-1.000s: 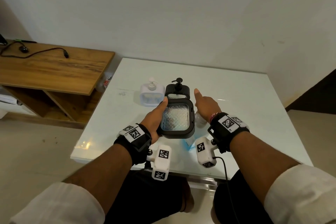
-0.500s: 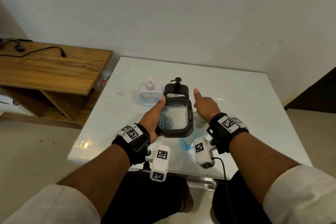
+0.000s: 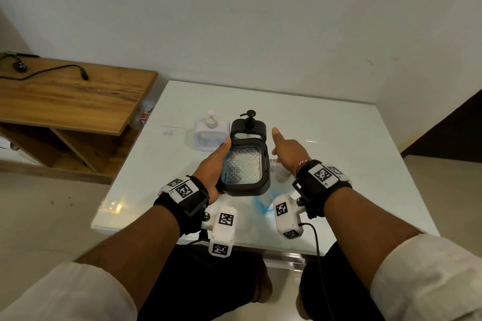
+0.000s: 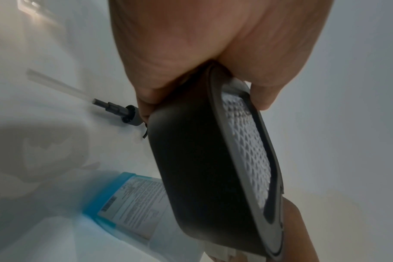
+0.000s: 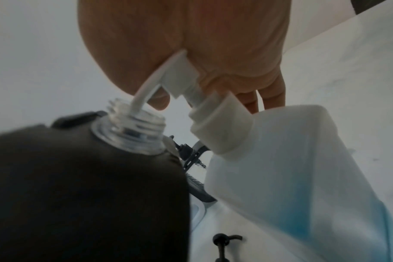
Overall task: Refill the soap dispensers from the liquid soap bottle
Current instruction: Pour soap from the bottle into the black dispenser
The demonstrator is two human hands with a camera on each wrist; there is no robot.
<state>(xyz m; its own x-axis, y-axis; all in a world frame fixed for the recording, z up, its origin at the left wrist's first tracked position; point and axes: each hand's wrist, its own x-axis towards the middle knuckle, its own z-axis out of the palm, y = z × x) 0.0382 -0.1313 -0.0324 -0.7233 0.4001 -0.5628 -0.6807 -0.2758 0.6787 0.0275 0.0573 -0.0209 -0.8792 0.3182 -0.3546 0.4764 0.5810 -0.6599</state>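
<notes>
left hand point(image 3: 212, 164) gripping black dispenser point(image 3: 243, 168), right hand point(image 3: 288, 152) pressing soap bottle point(image 5: 303, 177) pump point(image 5: 182, 74) over its open neck point(image 5: 135, 122)

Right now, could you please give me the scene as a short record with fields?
Left hand: grips the open black dispenser, tilted
Right hand: rests on the pump head of the liquid soap bottle
Spout: inside the dispenser's clear neck
On the table: white dispenser, second black dispenser, loose black pump
Soap flow: cannot tell
</notes>
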